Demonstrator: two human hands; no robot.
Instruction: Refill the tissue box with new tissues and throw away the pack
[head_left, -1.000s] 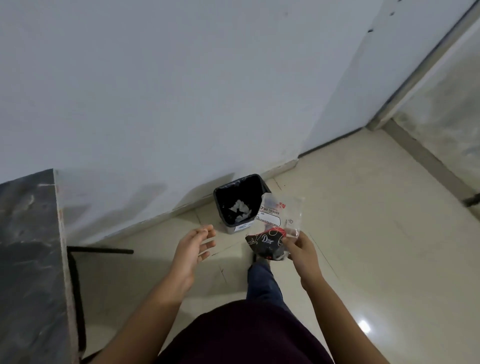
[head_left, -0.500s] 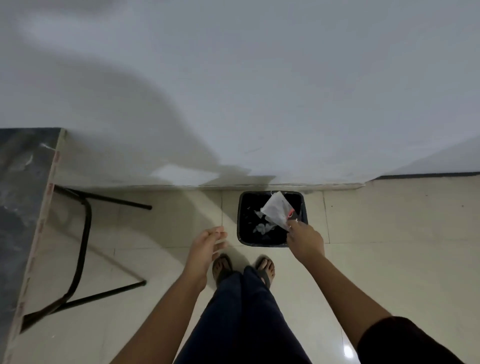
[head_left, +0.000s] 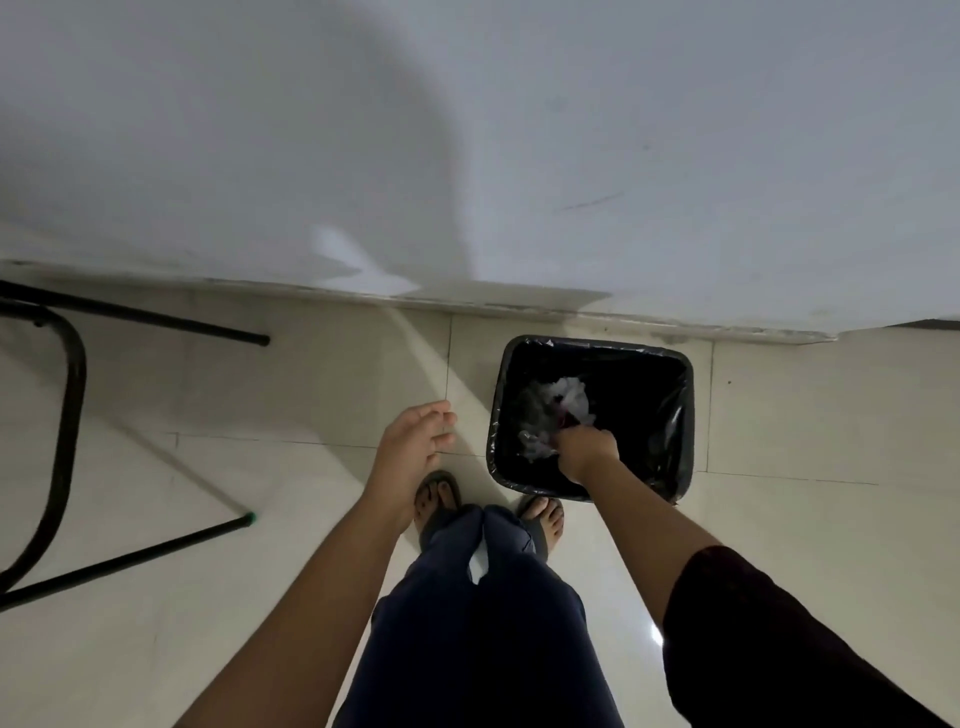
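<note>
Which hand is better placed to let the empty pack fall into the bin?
The right hand: it is down inside the black-lined bin, at the crumpled pack. The left hand hangs open and empty beside the bin.

Plain white wall (head_left: 519, 130) across the upper view, faint dark scuff mark (head_left: 592, 201) up and right of the hands, soft broad shadow on its left part. Scuffed pale skirting (head_left: 467, 304) along its foot. Glossy cream tile floor (head_left: 805, 415) with thin grout lines, small bright light glare (head_left: 655, 635) low, near the right forearm. Black metal tube frame legs (head_left: 67, 415) far left of the hands, one tip green (head_left: 250, 517).
</note>
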